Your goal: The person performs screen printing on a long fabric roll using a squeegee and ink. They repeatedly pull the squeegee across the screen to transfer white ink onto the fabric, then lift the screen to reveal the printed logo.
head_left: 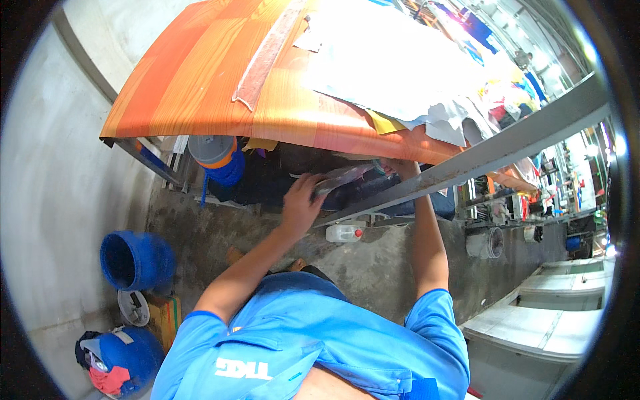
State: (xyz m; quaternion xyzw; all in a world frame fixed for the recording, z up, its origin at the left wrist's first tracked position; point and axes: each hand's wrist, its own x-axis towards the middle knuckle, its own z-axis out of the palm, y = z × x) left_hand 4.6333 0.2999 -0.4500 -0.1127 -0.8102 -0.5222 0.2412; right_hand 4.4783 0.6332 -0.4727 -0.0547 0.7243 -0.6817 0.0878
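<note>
My left hand [303, 195] is closed on the near end of a long, flat, greyish object [345, 176], held at a slant below the front edge of an orange wood-patterned tabletop [167, 100]. My right hand [399, 167] is at the object's far end, beyond the slanting metal bar [512, 140], with its fingers curled and partly hidden; something small and teal shows by it. A dark shelf [267, 183] lies under both hands. White sheets [393, 60], a yellow piece [383, 122] and a long reddish strip [263, 60] lie on the tabletop.
A blue bucket [220, 167] stands under the table. Blue barrels [133, 260] are by the left wall. A plastic jug [343, 233] sits on the concrete floor [373, 280]. A grey bucket [485, 243] and white cabinets [533, 320] are at the right.
</note>
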